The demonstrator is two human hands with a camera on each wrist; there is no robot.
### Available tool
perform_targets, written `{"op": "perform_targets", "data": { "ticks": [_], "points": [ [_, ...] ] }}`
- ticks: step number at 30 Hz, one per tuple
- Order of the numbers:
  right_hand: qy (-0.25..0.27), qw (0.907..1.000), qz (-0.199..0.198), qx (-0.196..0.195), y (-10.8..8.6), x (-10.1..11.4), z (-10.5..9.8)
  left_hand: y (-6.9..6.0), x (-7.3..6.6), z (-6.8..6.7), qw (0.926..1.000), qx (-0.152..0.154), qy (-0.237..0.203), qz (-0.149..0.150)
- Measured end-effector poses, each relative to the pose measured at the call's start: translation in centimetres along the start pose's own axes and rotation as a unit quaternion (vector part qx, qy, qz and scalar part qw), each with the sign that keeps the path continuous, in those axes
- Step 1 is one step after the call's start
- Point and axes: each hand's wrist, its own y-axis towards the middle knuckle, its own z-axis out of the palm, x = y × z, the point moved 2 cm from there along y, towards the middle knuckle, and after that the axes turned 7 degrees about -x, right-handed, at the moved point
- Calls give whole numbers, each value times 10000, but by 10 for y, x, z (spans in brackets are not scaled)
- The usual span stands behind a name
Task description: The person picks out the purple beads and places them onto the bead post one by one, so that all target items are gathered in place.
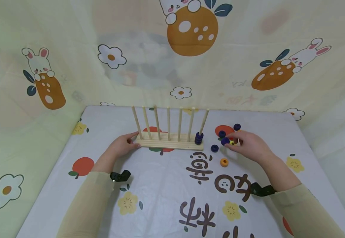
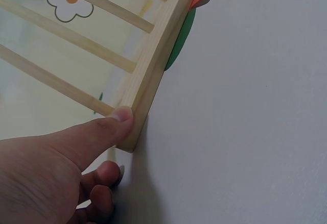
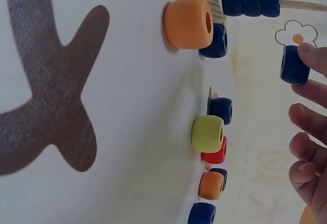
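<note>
A wooden peg rack (image 1: 170, 142) with several upright rods stands on the table. My left hand (image 1: 121, 145) grips its left end; in the left wrist view the thumb (image 2: 110, 127) lies on the base's corner. Three dark blue beads (image 3: 250, 3) are stacked on the rightmost rod. To the right of the rack, my right hand (image 1: 252, 145) pinches another dark blue bead (image 3: 295, 65) between thumb and fingertip, held off the table. Loose beads lie below it: an orange bead (image 1: 224, 162), a blue bead (image 1: 214, 148) and a yellow-green bead (image 3: 207, 133).
More beads lie farther along in the right wrist view, among them a red bead (image 3: 214, 152), a second orange bead (image 3: 210, 185) and a blue bead (image 3: 202, 214). A patterned cloth (image 1: 160, 185) covers the table, and a printed curtain (image 1: 148, 76) hangs behind it.
</note>
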Motion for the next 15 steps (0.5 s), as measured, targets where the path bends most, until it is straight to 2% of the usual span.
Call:
{"op": "perform_targets", "data": {
  "ticks": [15],
  "points": [
    [-5, 9998, -67, -183, 6, 6, -13, 0, -2, -1, 10000, 14, -32, -29]
  ]
}}
